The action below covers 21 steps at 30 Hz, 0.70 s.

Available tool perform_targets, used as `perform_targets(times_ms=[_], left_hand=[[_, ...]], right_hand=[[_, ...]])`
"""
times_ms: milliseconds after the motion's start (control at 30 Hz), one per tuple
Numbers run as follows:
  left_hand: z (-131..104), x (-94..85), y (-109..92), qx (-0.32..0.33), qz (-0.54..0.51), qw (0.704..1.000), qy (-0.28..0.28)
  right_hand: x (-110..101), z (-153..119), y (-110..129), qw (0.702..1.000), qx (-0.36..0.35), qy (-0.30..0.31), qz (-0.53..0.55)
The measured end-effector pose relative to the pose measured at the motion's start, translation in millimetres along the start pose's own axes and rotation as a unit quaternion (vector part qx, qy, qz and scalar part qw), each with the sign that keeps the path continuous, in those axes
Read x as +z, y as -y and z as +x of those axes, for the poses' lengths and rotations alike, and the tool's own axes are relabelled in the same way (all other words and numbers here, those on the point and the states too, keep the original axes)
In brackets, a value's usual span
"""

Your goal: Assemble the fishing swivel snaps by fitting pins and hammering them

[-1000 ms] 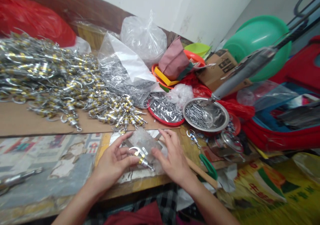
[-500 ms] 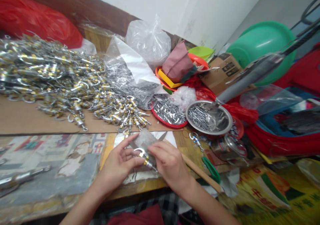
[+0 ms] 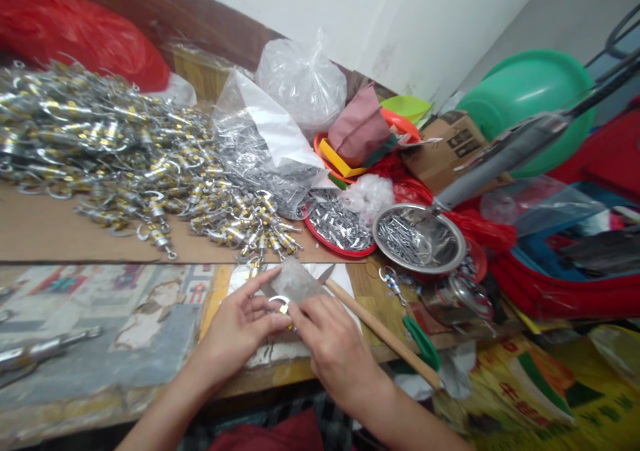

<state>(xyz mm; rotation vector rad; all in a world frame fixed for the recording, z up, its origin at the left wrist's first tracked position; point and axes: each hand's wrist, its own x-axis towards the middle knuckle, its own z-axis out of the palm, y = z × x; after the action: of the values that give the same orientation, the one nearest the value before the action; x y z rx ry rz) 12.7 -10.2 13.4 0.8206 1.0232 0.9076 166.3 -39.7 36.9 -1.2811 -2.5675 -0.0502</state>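
Near the front edge of the table, my left hand [image 3: 240,327] pinches a small silver and gold metal hook piece [image 3: 283,307] between thumb and fingers. My right hand [image 3: 333,344] closes over the lower end of the same piece, so most of its body is hidden. Just behind the fingers lies a cloudy, clear block [image 3: 294,281] on white paper. A hammer-like tool with a wooden handle [image 3: 385,331] lies to the right of my right hand. A large heap of similar hook pieces [image 3: 110,137] covers the cardboard at the left.
A red tray [image 3: 340,227] of small metal parts and a steel bowl [image 3: 457,254] of pins stand behind on the right. A grey lever arm [image 3: 495,157] slants above the bowl. Green-handled tool [image 3: 423,344] lies at the front edge; a metal tool [image 3: 45,351] lies left.
My right hand has shifted slightly left and inward, and now covers the lower end of the hook piece that showed before. The wooden handle shows more. My left hand has hardly moved.
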Motion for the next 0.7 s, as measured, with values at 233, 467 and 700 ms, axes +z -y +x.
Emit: perform_targets(times_ms=[233,467,700], left_hand=[[3,-5.1,2,0.057,0.164,0.985,-0.010],[0,-4.5,-8,0.068,0.276,0.959,0.010],[0,-5.0,-8,0.068,0.283,0.957,0.010]], right_hand=[[5,-11,-4,0.997,0.052,-0.009,0.051],[6,-28,-38,0.962,0.150,-0.128,0.191],[13,-55,-87,0.954,0.281,0.095,0.051]])
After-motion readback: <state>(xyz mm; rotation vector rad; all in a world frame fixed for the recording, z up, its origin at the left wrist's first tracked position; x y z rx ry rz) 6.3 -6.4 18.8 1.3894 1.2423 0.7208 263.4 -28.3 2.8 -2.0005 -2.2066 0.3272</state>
